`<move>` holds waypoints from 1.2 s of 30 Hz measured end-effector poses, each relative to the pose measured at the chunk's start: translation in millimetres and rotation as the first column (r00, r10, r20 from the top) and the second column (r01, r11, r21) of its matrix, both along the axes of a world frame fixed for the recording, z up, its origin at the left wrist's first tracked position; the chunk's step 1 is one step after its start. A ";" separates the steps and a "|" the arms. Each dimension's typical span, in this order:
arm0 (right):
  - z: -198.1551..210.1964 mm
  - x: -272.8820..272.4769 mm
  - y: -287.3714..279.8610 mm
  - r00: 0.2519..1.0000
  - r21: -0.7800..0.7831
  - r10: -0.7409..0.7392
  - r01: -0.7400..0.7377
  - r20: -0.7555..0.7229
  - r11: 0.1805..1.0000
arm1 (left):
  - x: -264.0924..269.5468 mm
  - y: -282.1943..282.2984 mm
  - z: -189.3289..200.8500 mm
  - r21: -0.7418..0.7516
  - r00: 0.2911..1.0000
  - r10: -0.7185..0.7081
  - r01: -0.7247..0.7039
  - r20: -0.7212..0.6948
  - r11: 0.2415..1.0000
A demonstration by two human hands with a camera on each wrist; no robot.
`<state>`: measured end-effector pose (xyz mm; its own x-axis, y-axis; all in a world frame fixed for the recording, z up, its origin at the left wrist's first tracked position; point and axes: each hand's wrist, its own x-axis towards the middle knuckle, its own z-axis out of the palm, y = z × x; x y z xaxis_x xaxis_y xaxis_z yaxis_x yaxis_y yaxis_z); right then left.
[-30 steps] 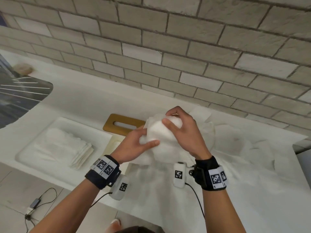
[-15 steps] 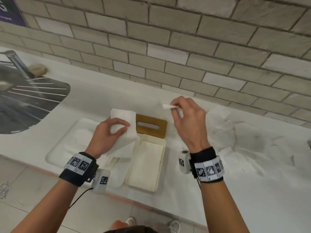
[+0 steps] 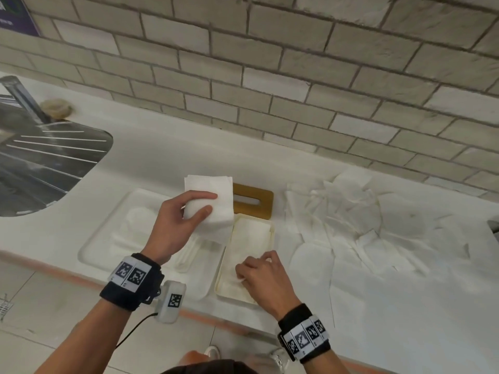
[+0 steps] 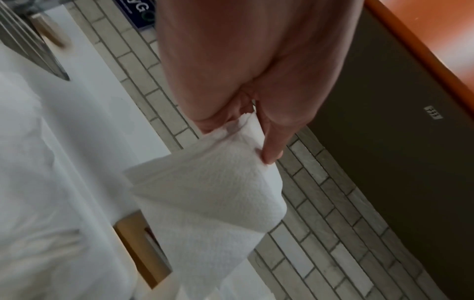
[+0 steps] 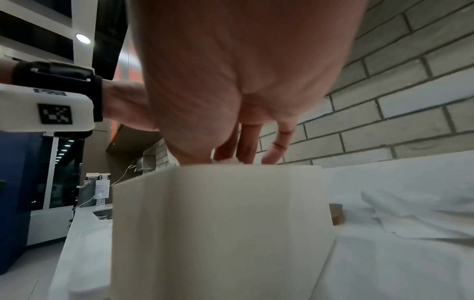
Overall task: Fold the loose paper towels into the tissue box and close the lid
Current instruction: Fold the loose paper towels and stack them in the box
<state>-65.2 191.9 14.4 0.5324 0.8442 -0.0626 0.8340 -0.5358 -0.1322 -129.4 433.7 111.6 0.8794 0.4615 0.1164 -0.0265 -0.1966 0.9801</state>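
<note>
I log: left hand (image 3: 172,225) pinches one folded paper towel (image 3: 213,201), thumb and fingers curled round it, above frame centre. Right hand (image 3: 263,279), fingers bent, fingertips (image 5: 247,154) dipping into the one open tissue box (image 3: 272,233), lower centre; whether they pinch anything, I cannot tell. One tan lid (image 3: 253,193) behind. Loose towels (image 3: 351,225) lie right. Writing unreadable.

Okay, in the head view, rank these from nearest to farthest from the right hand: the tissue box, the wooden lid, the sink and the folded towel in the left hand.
From the right hand:
1. Tissue box, under its fingers at the counter's front.
2. Folded towel, up-left, gripped by the left hand.
3. Wooden lid, beyond the box toward the wall; close to the towel's rank, hard to separate.
4. Sink, far left.
</note>
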 end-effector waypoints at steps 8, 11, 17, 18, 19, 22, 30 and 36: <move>54.9 3.8 -11.3 0.790 0.574 -0.190 0.566 -0.583 0.593 | 12.8 -22.6 10.2 -0.058 0.993 -0.112 0.115 0.048 0.992; 86.0 -5.6 0.7 0.625 0.579 -0.026 0.737 -0.780 0.348 | 18.6 -40.6 13.0 -0.108 0.988 -0.130 0.139 0.086 0.984; 75.3 -19.9 21.6 0.610 0.579 -0.085 0.780 -0.788 0.237 | 46.5 -69.3 1.2 -0.014 0.965 -0.253 0.254 0.065 0.967; 71.8 -21.4 16.8 0.618 0.588 -0.125 0.781 -0.776 0.212 | 51.2 -66.7 -2.1 0.023 0.965 -0.258 0.258 0.049 0.966; 69.2 -22.8 11.1 0.625 0.593 -0.159 0.778 -0.764 0.207 | 55.9 -62.4 -6.0 0.066 0.966 -0.256 0.254 0.028 0.965; 58.7 -22.1 -6.1 0.648 0.552 -0.271 0.754 -0.711 0.355 | 69.3 -47.7 -24.4 0.203 0.969 -0.240 0.247 -0.062 0.947; 25.3 -23.1 4.2 0.689 0.057 -0.517 0.626 -0.508 0.778 | 74.1 -36.2 -81.8 0.503 0.933 -0.249 0.350 -0.258 0.790; 37.3 -23.4 19.2 0.844 -0.185 -0.475 0.440 -0.248 0.879 | 66.3 -42.9 -81.8 0.631 0.890 -0.307 0.455 -0.336 0.628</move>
